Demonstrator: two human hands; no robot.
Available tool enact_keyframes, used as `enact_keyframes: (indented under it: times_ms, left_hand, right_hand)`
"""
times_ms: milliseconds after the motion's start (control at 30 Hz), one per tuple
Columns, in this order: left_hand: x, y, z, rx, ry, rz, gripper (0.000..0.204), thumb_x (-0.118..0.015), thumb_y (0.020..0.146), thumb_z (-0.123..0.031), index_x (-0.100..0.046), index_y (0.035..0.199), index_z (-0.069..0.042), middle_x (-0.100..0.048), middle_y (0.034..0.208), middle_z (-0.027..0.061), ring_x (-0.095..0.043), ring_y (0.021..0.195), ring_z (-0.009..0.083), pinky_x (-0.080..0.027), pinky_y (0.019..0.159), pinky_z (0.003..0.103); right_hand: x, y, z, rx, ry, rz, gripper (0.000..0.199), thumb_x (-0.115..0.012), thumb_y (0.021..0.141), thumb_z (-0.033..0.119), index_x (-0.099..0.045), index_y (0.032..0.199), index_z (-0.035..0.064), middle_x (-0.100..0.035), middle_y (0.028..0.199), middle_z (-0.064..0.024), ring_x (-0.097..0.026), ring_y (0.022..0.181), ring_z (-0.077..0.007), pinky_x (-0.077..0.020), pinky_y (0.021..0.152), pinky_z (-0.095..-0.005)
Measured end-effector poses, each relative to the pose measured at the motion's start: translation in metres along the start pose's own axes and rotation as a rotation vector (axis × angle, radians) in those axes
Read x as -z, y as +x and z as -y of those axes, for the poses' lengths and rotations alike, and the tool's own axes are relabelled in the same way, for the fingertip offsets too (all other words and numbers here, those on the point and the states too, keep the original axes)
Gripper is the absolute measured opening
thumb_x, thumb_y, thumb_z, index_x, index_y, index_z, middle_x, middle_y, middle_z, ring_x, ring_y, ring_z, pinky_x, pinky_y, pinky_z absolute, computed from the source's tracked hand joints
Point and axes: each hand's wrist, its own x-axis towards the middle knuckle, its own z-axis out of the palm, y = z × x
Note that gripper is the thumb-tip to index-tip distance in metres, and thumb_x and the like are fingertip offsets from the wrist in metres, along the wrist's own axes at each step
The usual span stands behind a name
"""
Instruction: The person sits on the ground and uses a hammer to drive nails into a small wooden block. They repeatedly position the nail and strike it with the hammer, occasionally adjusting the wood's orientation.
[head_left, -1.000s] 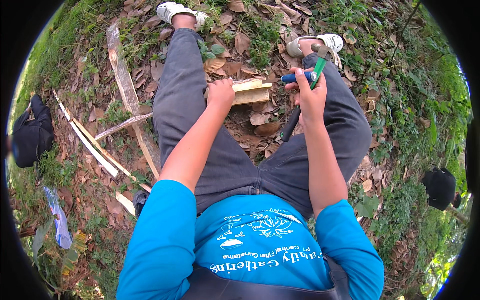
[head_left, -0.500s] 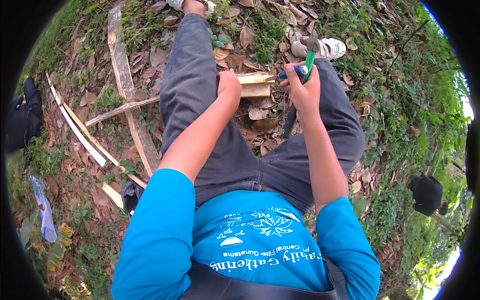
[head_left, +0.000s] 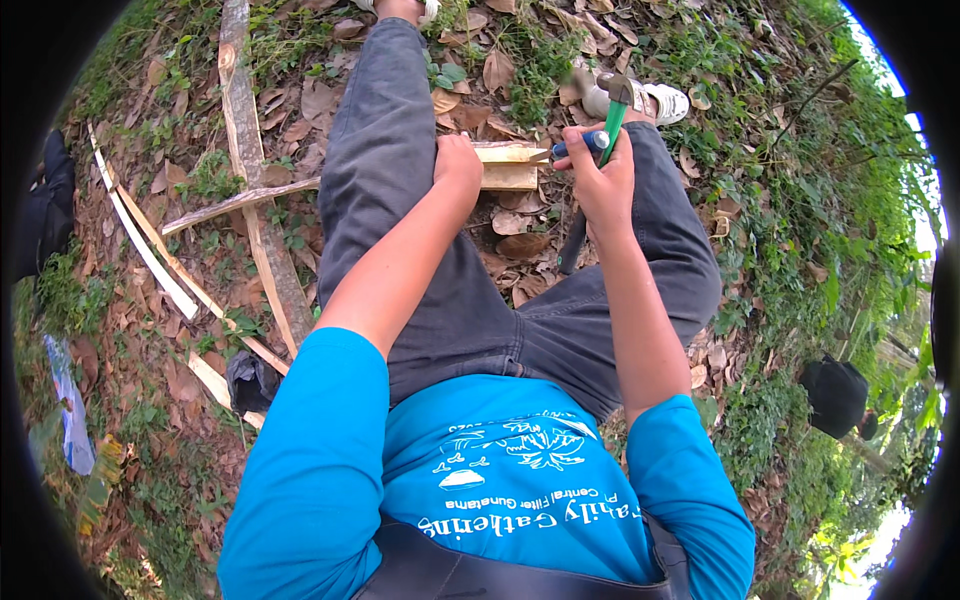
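Note:
My left hand (head_left: 458,163) is closed round the left end of a pale split piece of wood (head_left: 508,155), between my knees. A second pale wood block (head_left: 510,178) lies just under it. My right hand (head_left: 603,182) holds two tools together. One is a blue-handled chisel (head_left: 582,146), its short metal blade pointing left at the wood's right end; whether it touches cannot be made out. The other is a hammer (head_left: 614,120) with a green shaft, its metal head above my fingers and its dark grip hanging below my palm.
On the left lie a long bark-covered plank (head_left: 248,150), a thin stick (head_left: 240,203) across it and curved pale strips (head_left: 150,255). Closer in are a wood offcut (head_left: 212,378) and a dark bag (head_left: 252,380). A black object (head_left: 835,393) sits at right among plants. Dry leaves cover the ground.
The view has shifted slightly, so surrounding things sit a little differently in it. Both hands keep their grips, and the chisel still points at the wood's end.

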Motion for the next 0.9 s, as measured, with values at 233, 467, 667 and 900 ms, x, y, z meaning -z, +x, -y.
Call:
enact_keyframes:
  times_ms: [233,467,667,900]
  left_hand:
    - [-0.0053,0.0013,-0.0033,0.023,-0.019,-0.045,0.056,-0.057,0.096,-0.021,-0.05,0.145,0.005,-0.06,0.131,0.0114,-0.056,0.117,0.0268,-0.04,0.092,0.04]
    - [-0.005,0.0005,-0.0028,0.017,-0.028,-0.061,0.051,-0.059,0.095,-0.021,-0.057,0.14,0.002,-0.06,0.131,0.0117,-0.056,0.116,0.0276,-0.04,0.091,0.041]
    - [-0.0082,-0.0001,-0.0045,0.036,-0.017,-0.112,0.047,-0.06,0.095,-0.02,-0.06,0.137,0.0,-0.061,0.129,0.0112,-0.056,0.116,0.0275,-0.04,0.091,0.041]
    - [-0.0091,0.0055,-0.004,0.026,-0.073,-0.016,0.05,-0.052,0.099,-0.019,-0.052,0.144,0.004,-0.055,0.144,0.0165,-0.054,0.124,0.0313,-0.038,0.098,0.048]
  right_hand:
    - [-0.001,0.0013,0.0023,0.003,0.003,-0.007,0.024,-0.071,0.098,0.018,-0.054,0.107,0.0034,-0.068,0.095,-0.0079,-0.068,0.071,-0.0135,-0.0504,0.068,-0.0253]
    - [-0.0004,0.0033,0.0008,-0.01,-0.026,-0.01,0.024,-0.071,0.098,0.019,-0.054,0.106,0.004,-0.068,0.096,-0.0079,-0.067,0.071,-0.0133,-0.05,0.067,-0.0256]
    - [-0.002,0.0015,0.001,-0.005,-0.047,-0.015,0.024,-0.071,0.098,0.019,-0.054,0.104,0.005,-0.068,0.095,-0.0073,-0.067,0.07,-0.0128,-0.048,0.064,-0.0249]
    - [-0.0021,0.0022,-0.0017,-0.002,-0.023,0.001,0.023,-0.071,0.098,0.02,-0.054,0.104,0.005,-0.068,0.096,-0.007,-0.066,0.07,-0.012,-0.0468,0.064,-0.0244]
